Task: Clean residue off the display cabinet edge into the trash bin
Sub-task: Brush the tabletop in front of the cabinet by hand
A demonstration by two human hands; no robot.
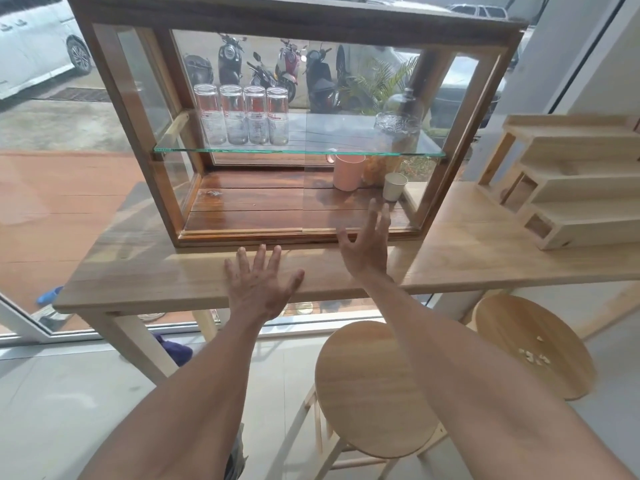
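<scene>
A wooden display cabinet [114, 98] with glass panes stands on a pale wooden table [145, 271]. Its bottom front edge [242, 235] runs just beyond my fingertips. My left hand [259, 282] lies flat on the table, fingers spread, holding nothing. My right hand [367, 240] is raised in front of the cabinet's right glass pane, fingers apart and empty. A few small specks lie on the cabinet's dark floor boards [256, 204]. No trash bin is in view.
Inside the cabinet stand several upturned glasses [242, 116] on a glass shelf, with a pink cup [348, 171] and a white cup [394, 187] below. A stepped wooden rack [571, 188] sits at right. Two round stools [374, 389] stand under the table.
</scene>
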